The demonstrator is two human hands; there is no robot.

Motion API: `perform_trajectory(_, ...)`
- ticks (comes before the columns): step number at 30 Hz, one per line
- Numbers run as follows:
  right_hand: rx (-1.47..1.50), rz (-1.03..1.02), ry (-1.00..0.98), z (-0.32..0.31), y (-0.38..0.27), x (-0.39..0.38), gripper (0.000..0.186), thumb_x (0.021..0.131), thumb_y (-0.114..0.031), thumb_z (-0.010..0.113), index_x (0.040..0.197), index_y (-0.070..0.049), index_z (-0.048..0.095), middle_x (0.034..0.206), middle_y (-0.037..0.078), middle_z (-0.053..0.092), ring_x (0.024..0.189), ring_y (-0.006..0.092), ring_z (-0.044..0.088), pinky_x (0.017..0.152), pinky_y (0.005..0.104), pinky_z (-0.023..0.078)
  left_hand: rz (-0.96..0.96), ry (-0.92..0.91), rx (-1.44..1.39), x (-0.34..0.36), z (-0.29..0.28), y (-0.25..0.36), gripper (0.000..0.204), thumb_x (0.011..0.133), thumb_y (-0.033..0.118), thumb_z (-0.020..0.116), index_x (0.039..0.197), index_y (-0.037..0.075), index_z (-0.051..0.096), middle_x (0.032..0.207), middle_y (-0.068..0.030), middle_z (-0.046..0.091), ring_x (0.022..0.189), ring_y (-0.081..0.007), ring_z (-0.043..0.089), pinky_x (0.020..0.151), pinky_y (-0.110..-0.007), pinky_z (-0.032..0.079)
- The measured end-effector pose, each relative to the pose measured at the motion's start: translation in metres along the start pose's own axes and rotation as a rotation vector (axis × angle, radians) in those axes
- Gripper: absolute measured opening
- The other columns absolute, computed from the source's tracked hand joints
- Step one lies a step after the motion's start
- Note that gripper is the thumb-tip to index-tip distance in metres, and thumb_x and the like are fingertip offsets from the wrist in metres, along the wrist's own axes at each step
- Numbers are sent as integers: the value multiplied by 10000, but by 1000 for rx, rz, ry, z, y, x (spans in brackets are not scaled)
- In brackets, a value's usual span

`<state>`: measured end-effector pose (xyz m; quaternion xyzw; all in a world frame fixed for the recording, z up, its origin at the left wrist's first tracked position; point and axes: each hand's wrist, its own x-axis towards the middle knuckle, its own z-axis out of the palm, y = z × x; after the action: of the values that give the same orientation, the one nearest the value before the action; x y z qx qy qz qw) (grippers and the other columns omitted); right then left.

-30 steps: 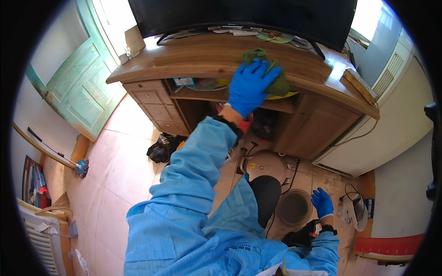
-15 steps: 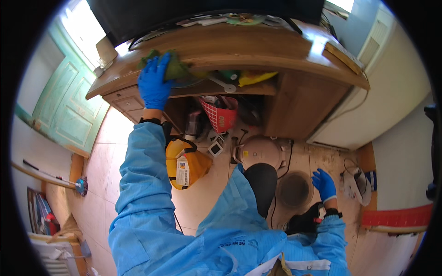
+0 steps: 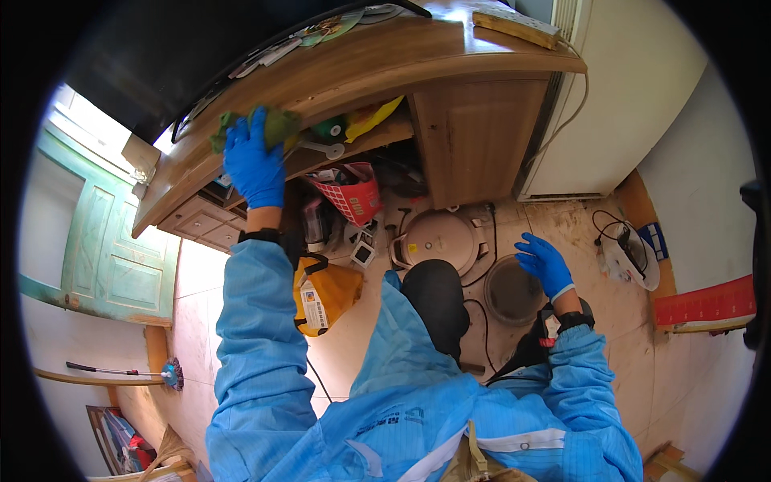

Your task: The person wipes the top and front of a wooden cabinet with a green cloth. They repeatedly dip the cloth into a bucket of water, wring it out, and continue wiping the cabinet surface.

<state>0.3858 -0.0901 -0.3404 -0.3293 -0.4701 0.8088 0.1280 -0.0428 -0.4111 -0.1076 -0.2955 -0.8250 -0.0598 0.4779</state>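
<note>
My left hand (image 3: 254,165), in a blue glove, presses a crumpled green cloth (image 3: 279,126) onto the front edge of the wooden desk (image 3: 353,76). Its fingers lie over the cloth and partly hide it. Just below and right, a white long-handled piece (image 3: 324,149) sticks out of the open shelf, near a yellow item (image 3: 373,120). My right hand (image 3: 544,265), also gloved in blue, hangs above the floor beside a round dark basin (image 3: 514,289). Its fingers are apart and it holds nothing.
A black screen (image 3: 152,72) stands on the desk, and a power strip (image 3: 516,29) lies at its right end. Below are a red basket (image 3: 353,197), a round beige appliance (image 3: 442,243) and a yellow bag (image 3: 325,293). Cables cross the floor. A white refrigerator (image 3: 610,104) stands right.
The head view has turned, shifting the desk leftward in the picture. My left hand and the cloth are closer to the white long-handled piece. My right hand has moved nearer the basin.
</note>
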Motion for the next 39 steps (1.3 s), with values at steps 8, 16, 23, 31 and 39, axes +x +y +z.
perform_trajectory(8, 22, -43, -36, -3, -6, -5, 494, 984, -320, 569, 1402, -61, 518, 1294, 137, 631, 1121, 250, 632, 965, 349, 510, 113, 113, -290, 32, 0, 130, 647, 694, 249, 823, 1308, 258, 620, 1276, -156, 616, 1184, -409, 564, 1019, -469, 459)
perform_trajectory(16, 91, -56, -4, -16, -7, -8, 503, 972, -296, 596, 1404, -51, 512, 1308, 155, 619, 1145, 293, 627, 971, 370, 516, 22, -293, -1533, 26, -33, 228, 411, 891, 205, 708, 1282, 99, 639, 1236, -132, 639, 1150, -280, 598, 969, -358, 469)
perform_trajectory(23, 147, -100, 24, -27, -9, -16, 550, 982, -379, 578, 1422, -59, 494, 1321, 167, 608, 1153, 295, 622, 969, 377, 510, -1012, -1014, -2347, -18, -49, 297, 557, 961, 402, 641, 1379, 57, 514, 1305, -135, 603, 1142, -284, 611, 986, -417, 517)
perform_trajectory(31, 157, -109, 94, -35, -17, -22, 608, 997, -499, 513, 1475, -130, 443, 1380, 123, 554, 1125, 239, 598, 981, 381, 486, -974, -1374, -2239, -77, -50, 353, 684, 961, 556, 547, 1380, 17, 500, 1330, -208, 581, 1197, -332, 589, 1008, -444, 514)
perform_trajectory(39, 97, -114, -86, -16, -12, -14, 735, 975, -405, 597, 1565, -137, 251, 1493, 92, 421, 1273, 221, 500, 1027, 388, 456, -551, -1648, -1906, -127, -30, 386, 568, 989, 398, 592, 1395, 13, 493, 1286, -145, 617, 1154, -225, 605, 965, -330, 510)
